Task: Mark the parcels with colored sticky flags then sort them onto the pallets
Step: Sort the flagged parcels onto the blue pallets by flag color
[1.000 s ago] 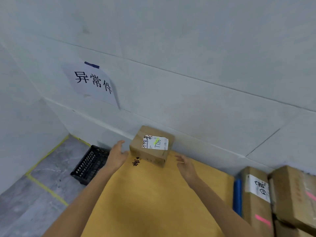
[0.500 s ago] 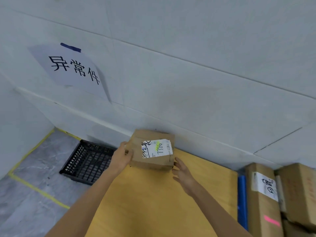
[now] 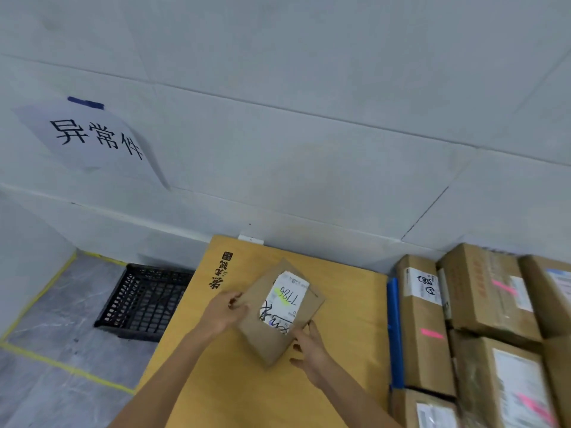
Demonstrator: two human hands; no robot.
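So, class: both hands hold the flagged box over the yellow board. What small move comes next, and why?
Probably lower the box flat onto the yellow board and release: its flag is on, and left hand and right hand both grip it.

Person shows as two arms only. L hand (image 3: 224,313) & R hand (image 3: 310,350) are bare, as are L forearm (image 3: 173,381) & R forearm (image 3: 352,403), right down to the btm edge of view. Forearms are slim & smooth, tapering to narrow wrists. On the L hand the back & knuckles show, w/ fingers (image 3: 234,299) partly hid. On the R hand the back, thumb & a few fingers (image 3: 304,333) show. Nails are too small & blurred to judge. Clothing higher up the arms, if any, is out of frame, so can't tell.
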